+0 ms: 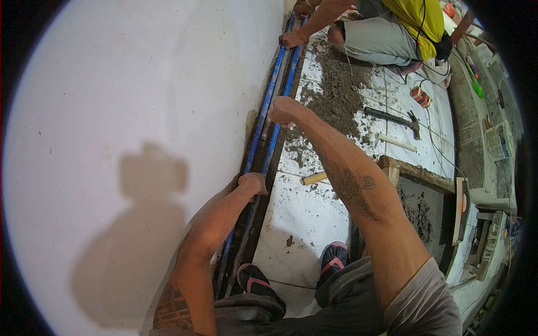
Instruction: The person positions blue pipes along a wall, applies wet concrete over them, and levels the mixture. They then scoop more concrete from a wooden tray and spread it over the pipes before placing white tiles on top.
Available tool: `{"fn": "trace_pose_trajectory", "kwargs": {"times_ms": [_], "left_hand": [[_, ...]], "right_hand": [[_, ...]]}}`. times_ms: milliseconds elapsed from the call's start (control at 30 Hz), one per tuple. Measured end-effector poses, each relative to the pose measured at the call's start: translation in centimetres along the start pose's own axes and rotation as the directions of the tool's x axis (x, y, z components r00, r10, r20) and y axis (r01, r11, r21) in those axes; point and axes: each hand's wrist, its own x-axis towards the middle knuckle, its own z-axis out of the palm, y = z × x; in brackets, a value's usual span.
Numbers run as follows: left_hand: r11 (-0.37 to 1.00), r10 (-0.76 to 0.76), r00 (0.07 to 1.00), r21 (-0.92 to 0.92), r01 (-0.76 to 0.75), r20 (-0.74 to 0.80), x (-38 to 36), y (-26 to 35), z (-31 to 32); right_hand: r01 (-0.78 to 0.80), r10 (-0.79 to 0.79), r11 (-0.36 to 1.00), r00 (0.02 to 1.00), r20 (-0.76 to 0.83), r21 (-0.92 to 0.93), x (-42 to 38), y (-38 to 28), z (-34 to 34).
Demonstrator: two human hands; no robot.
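Two long blue pipes run side by side in a narrow dirt channel at the foot of the white wall: the left blue pipe (258, 131) and the right blue pipe (272, 147). My left hand (254, 183) is closed over the pipes low in the channel; its fingertips are hidden. Farther along, my right hand (284, 111) is curled at the right pipe, with its fingers mostly out of sight beneath it. Beyond that, a co-worker's hand (291, 39) touches the pipes near the top of the view.
The co-worker kneels on white floor tiles (297, 224) strewn with loose dirt (333, 84). To the right lie a hammer (398, 119), an orange-and-black tool (420, 97) with a cord, and a tan tube (314, 178). A wooden beam (420, 175) edges a wet-looking grey patch.
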Motion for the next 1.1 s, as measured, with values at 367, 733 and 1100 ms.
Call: {"fn": "trace_pose_trajectory", "kwargs": {"times_ms": [367,733,1100], "left_hand": [[0.998,-0.056,0.998,0.025,0.055,0.030,-0.2,0.4,-0.4],[1.000,0.016,0.999,-0.013,-0.016,-0.050,0.6,-0.3,0.5],[1.000,-0.016,1.000,-0.024,0.015,-0.014,-0.3,0.1,-0.1]], "right_hand": [[-0.016,0.018,0.997,1.000,-0.024,0.077,0.8,0.6,0.6],[0.017,-0.017,1.000,1.000,-0.001,0.004,0.5,0.4,0.4],[-0.010,0.010,0.999,1.000,0.014,-0.038,0.3,0.0,0.2]]}}
